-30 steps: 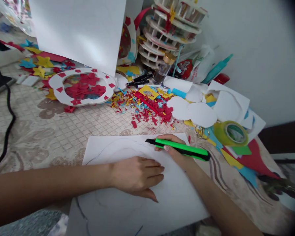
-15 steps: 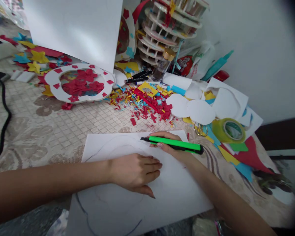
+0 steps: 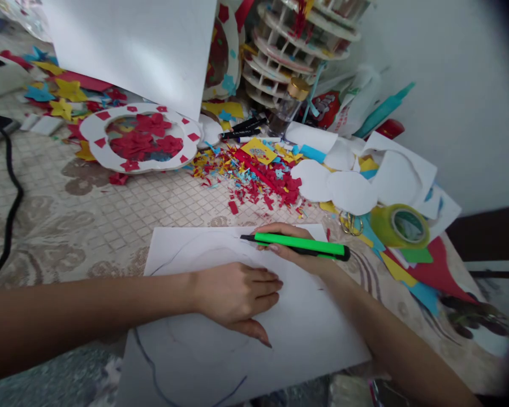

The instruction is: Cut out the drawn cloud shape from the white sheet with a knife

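A large white sheet (image 3: 314,333) with a drawn wavy outline and fainter curves lies at the table's near edge. My left hand (image 3: 241,297) rests flat on its middle, fingers stretched to the right and thumb apart, holding nothing. Beyond it, my right hand (image 3: 286,243) is closed around a green utility knife (image 3: 301,243). The knife's black tip points left and touches or hovers just over the drawn line near the sheet's far edge; which one I cannot tell.
Behind the sheet lie coloured paper scraps (image 3: 254,175), a white scalloped frame (image 3: 142,164) and white paper discs (image 3: 352,192). Yellow tape (image 3: 401,226) sits at the right. A tiered white stand (image 3: 297,51) and glass bottle (image 3: 285,110) stand behind. A black cable (image 3: 11,209) runs down the left.
The knife tip has shifted very slightly left along the drawn line. My left hand stays flat on the sheet, and the camera view has moved a little.
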Motion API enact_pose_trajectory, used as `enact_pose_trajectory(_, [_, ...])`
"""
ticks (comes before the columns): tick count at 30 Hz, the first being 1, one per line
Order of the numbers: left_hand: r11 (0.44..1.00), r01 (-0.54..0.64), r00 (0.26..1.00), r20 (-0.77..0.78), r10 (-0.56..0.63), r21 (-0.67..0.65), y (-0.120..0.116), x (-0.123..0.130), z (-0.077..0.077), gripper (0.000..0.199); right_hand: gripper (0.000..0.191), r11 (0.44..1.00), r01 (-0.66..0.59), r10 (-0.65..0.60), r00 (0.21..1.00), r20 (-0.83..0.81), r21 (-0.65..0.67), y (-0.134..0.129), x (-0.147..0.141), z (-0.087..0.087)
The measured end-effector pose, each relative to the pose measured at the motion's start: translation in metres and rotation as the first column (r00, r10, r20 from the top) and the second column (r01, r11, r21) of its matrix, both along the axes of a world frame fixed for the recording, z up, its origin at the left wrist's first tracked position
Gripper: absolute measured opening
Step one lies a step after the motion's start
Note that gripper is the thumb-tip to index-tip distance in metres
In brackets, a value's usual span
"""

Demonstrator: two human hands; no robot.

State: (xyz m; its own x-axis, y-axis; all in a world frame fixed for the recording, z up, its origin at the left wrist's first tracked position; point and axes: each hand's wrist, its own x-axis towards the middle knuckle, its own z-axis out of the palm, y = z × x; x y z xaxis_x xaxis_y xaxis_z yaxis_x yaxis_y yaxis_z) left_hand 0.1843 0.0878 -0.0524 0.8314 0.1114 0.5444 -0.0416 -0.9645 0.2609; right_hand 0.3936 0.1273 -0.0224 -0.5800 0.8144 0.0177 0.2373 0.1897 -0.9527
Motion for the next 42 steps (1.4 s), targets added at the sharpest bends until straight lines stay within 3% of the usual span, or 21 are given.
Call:
enact_pose_trajectory(4, [1.0, -0.006, 1.0, 0.012, 0.006, 0.001, -0.001, 0.001, 0.0, 0.059, 0.031, 0.997, -0.065, 0.062, 0.996, 0.066, 0.041, 0.005, -0.002, 0.006])
enact_pose_trajectory(10, [1.0, -0.016, 0.999, 0.03, 0.016, 0.011, -0.001, 0.001, 0.0, 0.053, 0.026, 0.95, -0.216, 0.181, 0.969, 0.168, 0.224, 0.014, -0.005, 0.021])
enact_pose_trajectory(13, [1.0, -0.023, 1.0, 0.016, 0.022, 0.018, -0.002, 0.001, -0.001, 0.051, 0.027, 0.944, -0.24, 0.198, 0.961, 0.194, 0.226, 0.016, -0.006, 0.025])
enact_pose_trajectory(20, [0.998, -0.042, 0.998, 0.037, 0.04, 0.042, -0.001, 0.002, -0.002, 0.047, 0.029, 0.983, -0.165, 0.159, 0.985, 0.073, 0.085, 0.011, -0.001, 0.014])
enact_pose_trajectory(24, [0.998, -0.043, 0.998, 0.039, 0.042, 0.042, -0.001, 0.002, -0.001, 0.046, 0.031, 0.998, -0.066, 0.066, 0.998, -0.007, 0.011, 0.003, 0.003, 0.008])
enact_pose_trajectory(30, [0.999, -0.038, 0.999, 0.035, 0.037, 0.021, -0.001, 0.001, -0.001, 0.043, 0.03, 1.0, -0.022, 0.022, 1.0, 0.005, 0.017, -0.002, 0.008, 0.007])
enact_pose_trajectory(42, [0.996, -0.062, 0.998, 0.025, 0.061, 0.07, -0.002, 0.001, 0.0, 0.046, 0.025, 0.981, -0.118, 0.09, 0.981, 0.174, 0.156, 0.005, 0.0, 0.025])
